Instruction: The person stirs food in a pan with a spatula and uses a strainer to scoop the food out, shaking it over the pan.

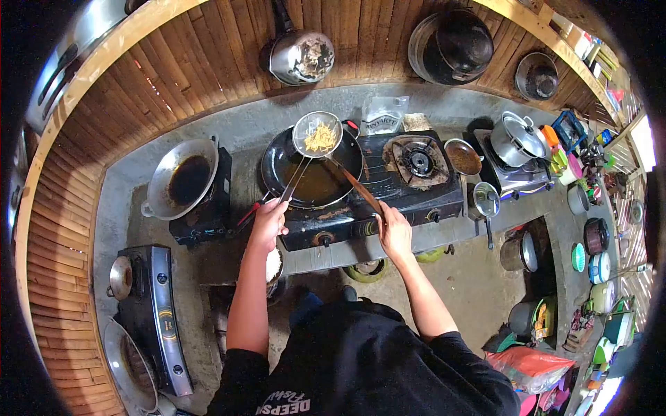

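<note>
My left hand (268, 220) grips the long wire handle of a round metal strainer (316, 134), lifted above a black wok (277, 166) of dark oil. The strainer holds yellow fried strips (321, 138). My right hand (393, 231) holds the end of a wooden spatula (355, 184), whose blade reaches into the wok under the strainer. The wok sits on the left burner of a black two-burner gas stove (402, 194) on a concrete counter.
A second wok (182, 179) of dark oil stands on a single burner at left. The stove's right burner (419, 159) is bare. Pots, lids, a ladle (486, 202) and plastic containers crowd the right side. Another stove (154, 312) sits lower left. Pans hang on the wooden wall.
</note>
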A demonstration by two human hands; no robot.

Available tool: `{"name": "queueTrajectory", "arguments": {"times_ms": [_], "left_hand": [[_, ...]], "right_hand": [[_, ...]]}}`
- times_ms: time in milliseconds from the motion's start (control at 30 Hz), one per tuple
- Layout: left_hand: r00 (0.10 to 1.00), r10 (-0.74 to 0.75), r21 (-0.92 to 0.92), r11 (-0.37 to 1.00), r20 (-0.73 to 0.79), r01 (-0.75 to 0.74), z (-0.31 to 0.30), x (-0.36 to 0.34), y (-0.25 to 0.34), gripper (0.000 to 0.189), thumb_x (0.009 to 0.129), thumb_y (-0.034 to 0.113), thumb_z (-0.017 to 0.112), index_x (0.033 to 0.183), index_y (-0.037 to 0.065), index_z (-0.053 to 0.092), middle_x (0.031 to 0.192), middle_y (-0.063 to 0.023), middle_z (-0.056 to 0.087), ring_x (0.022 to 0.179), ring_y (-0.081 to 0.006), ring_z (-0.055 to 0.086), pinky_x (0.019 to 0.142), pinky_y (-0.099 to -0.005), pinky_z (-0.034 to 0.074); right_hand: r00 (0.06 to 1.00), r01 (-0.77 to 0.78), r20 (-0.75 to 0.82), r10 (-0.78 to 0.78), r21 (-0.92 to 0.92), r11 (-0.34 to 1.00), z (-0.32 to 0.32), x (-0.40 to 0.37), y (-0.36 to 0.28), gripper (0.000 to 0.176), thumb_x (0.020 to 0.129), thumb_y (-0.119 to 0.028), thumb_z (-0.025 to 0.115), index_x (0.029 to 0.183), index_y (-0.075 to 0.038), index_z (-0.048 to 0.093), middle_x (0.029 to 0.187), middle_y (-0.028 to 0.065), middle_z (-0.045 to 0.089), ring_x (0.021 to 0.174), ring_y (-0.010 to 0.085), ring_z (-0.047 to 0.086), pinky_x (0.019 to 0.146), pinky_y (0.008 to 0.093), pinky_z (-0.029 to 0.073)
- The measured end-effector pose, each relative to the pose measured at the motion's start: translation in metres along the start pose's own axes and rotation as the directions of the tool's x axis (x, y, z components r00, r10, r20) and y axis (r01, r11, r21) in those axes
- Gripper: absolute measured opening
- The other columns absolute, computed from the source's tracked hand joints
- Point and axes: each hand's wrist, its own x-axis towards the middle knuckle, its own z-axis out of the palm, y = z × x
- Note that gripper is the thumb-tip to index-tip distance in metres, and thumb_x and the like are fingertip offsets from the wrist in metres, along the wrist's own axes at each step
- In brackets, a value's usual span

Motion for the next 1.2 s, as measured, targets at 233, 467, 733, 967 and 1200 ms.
{"name": "queueTrajectory", "arguments": {"times_ms": [233,467,733,967,1200], "left_hand": [[1.0,-0.013,0.061,0.998,-0.014,0.014,0.005,0.012,-0.002,0.012,0.097,0.023,0.055,0.1,0.013,0.061,0.057,0.0109,0.031,0.046,-0.0018,0.03,0.045,-0.0238,0.036],[0.999,-0.014,0.084,0.996,0.043,0.01,0.015,0.028,-0.005,0.013,0.097,0.024,0.056,0.099,0.012,0.062,0.058,0.0117,0.031,0.046,-0.0017,0.03,0.047,-0.0238,0.036],[0.995,-0.085,0.152,0.985,0.056,0.076,0.028,0.049,-0.003,0.018,0.098,0.024,0.056,0.108,0.011,0.063,0.055,0.011,0.033,0.043,-0.0022,0.03,0.045,-0.0227,0.033],[0.986,-0.16,0.252,0.957,0.044,0.144,0.017,0.066,-0.002,0.021,0.094,0.03,0.06,0.104,0.011,0.061,0.058,0.0081,0.037,0.044,-0.0035,0.031,0.042,-0.0232,0.031],[0.987,-0.159,0.489,0.86,-0.015,0.146,0.0,0.077,-0.008,0.028,0.092,0.028,0.064,0.111,0.008,0.059,0.063,0.0022,0.047,0.045,-0.0062,0.038,0.036,-0.0236,0.031]], "right_hand": [[0.999,-0.034,-0.005,0.034,0.018,0.999,0.002,0.005,0.001,0.031,0.091,-0.018,0.058,0.12,-0.007,0.057,0.085,0.0146,0.059,0.079,0.0352,0.061,0.069,0.0433,0.049],[0.999,-0.029,0.039,0.028,0.01,1.0,0.021,0.012,0.016,0.032,0.091,-0.019,0.059,0.121,-0.007,0.057,0.087,0.0148,0.06,0.082,0.0348,0.061,0.072,0.0437,0.05],[0.997,-0.067,0.03,0.067,0.003,0.998,0.031,0.023,0.019,0.032,0.09,-0.019,0.059,0.12,-0.006,0.058,0.088,0.0154,0.059,0.085,0.0354,0.061,0.076,0.045,0.049],[0.999,-0.04,0.0,0.04,0.009,0.999,0.041,0.031,0.025,0.033,0.089,-0.018,0.061,0.119,-0.005,0.06,0.087,0.0165,0.058,0.082,0.0371,0.06,0.074,0.0454,0.05],[0.998,-0.062,0.037,0.06,0.055,0.997,0.042,0.036,0.02,0.031,0.089,-0.017,0.06,0.117,-0.003,0.061,0.088,0.0181,0.059,0.079,0.0386,0.062,0.071,0.0462,0.051]]}}
